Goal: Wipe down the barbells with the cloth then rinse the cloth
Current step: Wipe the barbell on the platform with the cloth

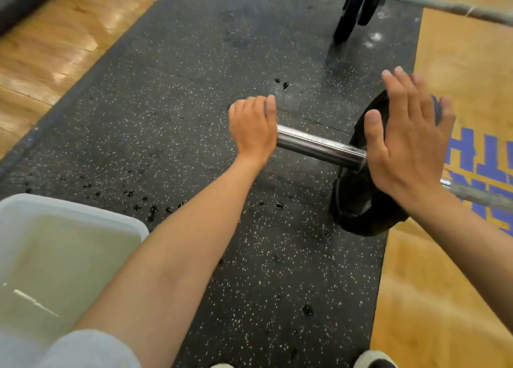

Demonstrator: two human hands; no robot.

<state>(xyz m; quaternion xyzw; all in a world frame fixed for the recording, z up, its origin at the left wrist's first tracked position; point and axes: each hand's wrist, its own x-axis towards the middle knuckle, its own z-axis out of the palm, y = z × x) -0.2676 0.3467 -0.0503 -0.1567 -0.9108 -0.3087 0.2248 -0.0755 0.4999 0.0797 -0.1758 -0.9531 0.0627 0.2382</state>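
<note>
A barbell lies across the speckled black rubber mat [211, 62]. Its shiny chrome sleeve [319, 145] points left and its black weight plate [358, 198] stands at the mat's right edge. My left hand [254, 126] grips the outer end of the sleeve, fingers curled over it. My right hand [408, 143] lies flat with straight fingers against the plate's face. The thinner bar shaft [477, 197] runs off to the right behind my right wrist. No cloth is in view.
A white tub of cloudy water [55, 256] stands at the lower left on the mat. A second barbell [361, 4] with black plates lies at the top right. Water drops dot the mat. Wooden floor lies on both sides, and my shoe tips [374, 360] show at the bottom.
</note>
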